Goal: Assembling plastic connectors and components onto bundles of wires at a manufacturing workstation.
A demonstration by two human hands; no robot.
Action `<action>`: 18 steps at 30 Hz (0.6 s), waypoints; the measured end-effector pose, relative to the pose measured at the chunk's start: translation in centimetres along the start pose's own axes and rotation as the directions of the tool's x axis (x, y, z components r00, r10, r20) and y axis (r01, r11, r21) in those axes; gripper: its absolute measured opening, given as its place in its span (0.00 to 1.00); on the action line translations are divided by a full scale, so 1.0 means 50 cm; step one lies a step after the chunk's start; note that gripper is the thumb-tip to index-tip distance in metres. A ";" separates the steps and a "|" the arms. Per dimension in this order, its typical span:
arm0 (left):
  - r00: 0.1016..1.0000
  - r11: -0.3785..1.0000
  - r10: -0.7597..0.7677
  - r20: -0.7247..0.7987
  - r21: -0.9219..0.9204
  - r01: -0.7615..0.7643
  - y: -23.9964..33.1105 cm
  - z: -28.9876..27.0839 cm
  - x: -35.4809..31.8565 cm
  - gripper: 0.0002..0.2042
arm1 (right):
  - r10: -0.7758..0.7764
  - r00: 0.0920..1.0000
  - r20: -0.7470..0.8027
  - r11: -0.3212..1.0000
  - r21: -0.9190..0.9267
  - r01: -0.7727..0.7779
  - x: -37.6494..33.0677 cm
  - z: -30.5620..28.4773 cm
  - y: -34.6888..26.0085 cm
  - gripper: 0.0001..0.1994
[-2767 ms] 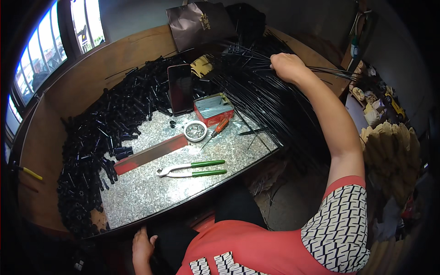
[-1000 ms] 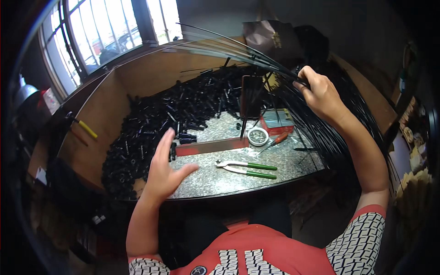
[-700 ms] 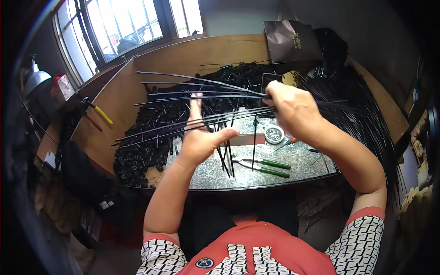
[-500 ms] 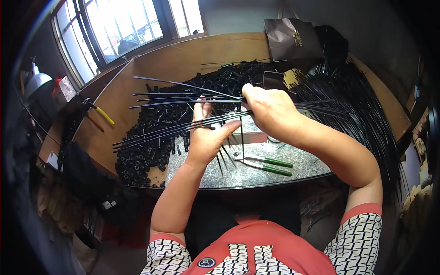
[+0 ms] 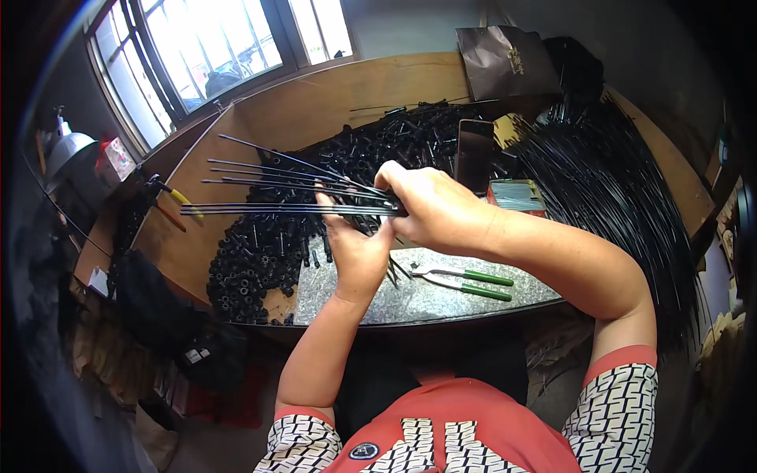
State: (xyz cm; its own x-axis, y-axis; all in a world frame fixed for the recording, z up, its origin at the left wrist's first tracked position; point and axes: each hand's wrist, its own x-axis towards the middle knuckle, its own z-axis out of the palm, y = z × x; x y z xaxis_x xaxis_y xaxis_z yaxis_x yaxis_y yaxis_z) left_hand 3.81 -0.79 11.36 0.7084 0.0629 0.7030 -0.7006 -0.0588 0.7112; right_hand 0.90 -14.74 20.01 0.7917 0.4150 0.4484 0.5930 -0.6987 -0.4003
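Observation:
A spread bunch of thin black rods (image 5: 260, 210) runs across both my hands above the table, with its free ends pointing left. My left hand (image 5: 355, 248) is under the bunch, its fingers curled up around the rods and its thumb against my right hand. Several more dark rods slant down below the left palm. My right hand (image 5: 441, 206) closes on the right part of the bunch, and its back hides the gripped ends. Below the hands, end-cutting pliers with green handles (image 5: 485, 284) lie on a speckled grey slab (image 5: 339, 303).
Small black tubular parts (image 5: 236, 276) are heaped at left and behind. A large sheaf of black rods (image 5: 623, 189) covers the right side. A phone (image 5: 475, 150) stands behind my right hand, beside a box (image 5: 516, 195). Yellow-and-red-handled pliers (image 5: 169, 206) hang on the left wooden wall.
My right hand has moved left and slightly down, close against my left hand. The rods' free ends have shifted left, and the lower rods now lie more level.

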 end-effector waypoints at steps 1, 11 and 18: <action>0.997 0.999 0.030 -0.067 0.013 -0.030 -0.003 -0.001 0.002 0.43 | -0.012 1.000 -0.002 0.998 0.058 0.012 -0.003 0.004 -0.003 0.18; 0.988 0.985 -0.127 -0.085 -0.133 0.115 -0.024 -0.121 0.083 0.10 | 0.185 0.909 0.372 0.892 0.324 -0.314 -0.172 0.014 -0.006 0.20; 0.966 0.959 -0.257 -0.016 -0.128 0.253 0.014 -0.123 0.095 0.06 | 0.231 0.891 0.390 0.745 0.518 -0.420 -0.255 0.027 0.014 0.18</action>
State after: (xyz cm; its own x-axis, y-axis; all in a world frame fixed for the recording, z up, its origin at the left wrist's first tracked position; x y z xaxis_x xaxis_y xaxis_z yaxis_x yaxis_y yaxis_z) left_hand 6.14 5.57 15.19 0.8631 0.0922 0.4966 -0.5038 0.0874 0.8594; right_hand -8.59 -19.73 12.94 0.9000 0.4358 -0.0044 0.1857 -0.3925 -0.9008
